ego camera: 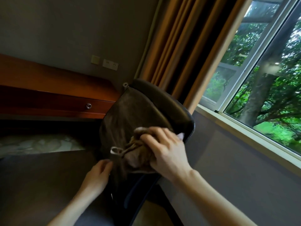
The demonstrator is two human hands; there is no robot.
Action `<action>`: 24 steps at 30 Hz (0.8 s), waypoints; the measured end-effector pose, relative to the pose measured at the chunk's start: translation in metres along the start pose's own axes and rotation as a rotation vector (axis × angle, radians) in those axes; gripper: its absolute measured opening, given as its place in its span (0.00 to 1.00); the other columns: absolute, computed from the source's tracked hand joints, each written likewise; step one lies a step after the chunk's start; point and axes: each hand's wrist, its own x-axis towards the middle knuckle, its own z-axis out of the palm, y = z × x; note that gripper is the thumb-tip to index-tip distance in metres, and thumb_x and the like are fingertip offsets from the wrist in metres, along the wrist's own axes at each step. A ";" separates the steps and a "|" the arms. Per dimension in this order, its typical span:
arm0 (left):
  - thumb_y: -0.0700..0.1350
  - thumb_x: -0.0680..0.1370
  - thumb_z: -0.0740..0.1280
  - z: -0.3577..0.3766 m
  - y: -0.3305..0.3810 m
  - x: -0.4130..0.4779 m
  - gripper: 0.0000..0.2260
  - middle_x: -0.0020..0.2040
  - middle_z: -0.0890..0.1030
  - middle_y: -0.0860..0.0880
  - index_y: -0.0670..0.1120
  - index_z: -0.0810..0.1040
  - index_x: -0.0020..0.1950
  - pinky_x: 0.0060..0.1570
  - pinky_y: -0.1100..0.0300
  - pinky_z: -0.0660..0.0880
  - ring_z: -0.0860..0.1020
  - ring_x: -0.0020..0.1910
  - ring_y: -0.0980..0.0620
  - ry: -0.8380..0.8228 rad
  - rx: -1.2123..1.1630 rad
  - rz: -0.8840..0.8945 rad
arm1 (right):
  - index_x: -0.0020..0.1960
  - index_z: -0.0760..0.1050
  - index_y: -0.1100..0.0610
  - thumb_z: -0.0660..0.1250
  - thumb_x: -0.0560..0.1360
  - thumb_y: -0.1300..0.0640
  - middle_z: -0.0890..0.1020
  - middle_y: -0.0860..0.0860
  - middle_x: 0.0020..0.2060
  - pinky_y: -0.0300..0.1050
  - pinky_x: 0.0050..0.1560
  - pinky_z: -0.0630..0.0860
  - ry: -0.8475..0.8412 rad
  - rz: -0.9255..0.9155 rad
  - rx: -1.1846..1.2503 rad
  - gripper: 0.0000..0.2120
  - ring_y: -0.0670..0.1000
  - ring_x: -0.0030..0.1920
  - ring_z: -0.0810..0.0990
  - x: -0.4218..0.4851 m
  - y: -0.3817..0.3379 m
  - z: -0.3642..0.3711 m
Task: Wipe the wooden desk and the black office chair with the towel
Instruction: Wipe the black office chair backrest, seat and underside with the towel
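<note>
The black office chair [143, 105] stands in the middle of the view, its padded back turned toward me, dusty and dull. My right hand [164, 147] grips a bunched brown towel [138, 154] and holds it against the lower part of the chair's back. A small grey loop hangs from the towel's left end. My left hand [97, 174] holds the chair's left edge lower down, fingers curled at the rim. The wooden desk [53, 93] runs along the wall behind the chair at left, with a drawer and a round metal knob.
A window [254, 82] with trees outside fills the right side, above a pale sill. Tan curtains [184, 44] hang right behind the chair. Wall sockets [110, 64] sit above the desk. Patterned carpet shows under the desk at left.
</note>
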 end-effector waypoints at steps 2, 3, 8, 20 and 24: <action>0.50 0.85 0.63 -0.004 0.045 0.001 0.11 0.58 0.84 0.49 0.49 0.80 0.64 0.60 0.52 0.74 0.80 0.61 0.49 -0.010 -0.006 0.129 | 0.61 0.83 0.55 0.72 0.68 0.59 0.81 0.59 0.62 0.56 0.59 0.76 0.202 -0.044 -0.057 0.21 0.62 0.60 0.79 0.016 0.016 -0.026; 0.50 0.84 0.64 -0.004 0.066 -0.001 0.12 0.59 0.83 0.49 0.49 0.80 0.66 0.63 0.50 0.74 0.80 0.62 0.49 -0.025 -0.006 0.199 | 0.61 0.83 0.55 0.72 0.69 0.59 0.80 0.60 0.63 0.58 0.62 0.74 0.287 -0.060 -0.089 0.20 0.63 0.62 0.78 0.022 0.025 -0.039; 0.55 0.81 0.67 0.018 0.133 -0.018 0.23 0.70 0.76 0.48 0.45 0.75 0.73 0.72 0.53 0.68 0.72 0.71 0.50 0.007 0.231 0.664 | 0.66 0.82 0.49 0.76 0.66 0.58 0.72 0.61 0.73 0.68 0.74 0.61 0.270 0.123 -0.238 0.28 0.65 0.73 0.68 0.035 0.062 -0.072; 0.63 0.71 0.70 0.054 0.142 -0.007 0.26 0.60 0.81 0.45 0.45 0.82 0.60 0.69 0.53 0.72 0.77 0.64 0.44 0.193 0.574 1.170 | 0.74 0.58 0.30 0.65 0.65 0.28 0.70 0.41 0.70 0.51 0.57 0.80 -0.240 0.386 0.105 0.40 0.55 0.61 0.80 0.017 0.077 -0.091; 0.60 0.72 0.71 0.067 0.134 0.000 0.26 0.61 0.79 0.45 0.44 0.80 0.64 0.68 0.53 0.71 0.77 0.63 0.44 0.199 0.516 1.304 | 0.76 0.57 0.31 0.75 0.67 0.39 0.72 0.44 0.66 0.48 0.57 0.78 -0.258 0.388 0.117 0.43 0.57 0.59 0.80 0.032 0.089 -0.076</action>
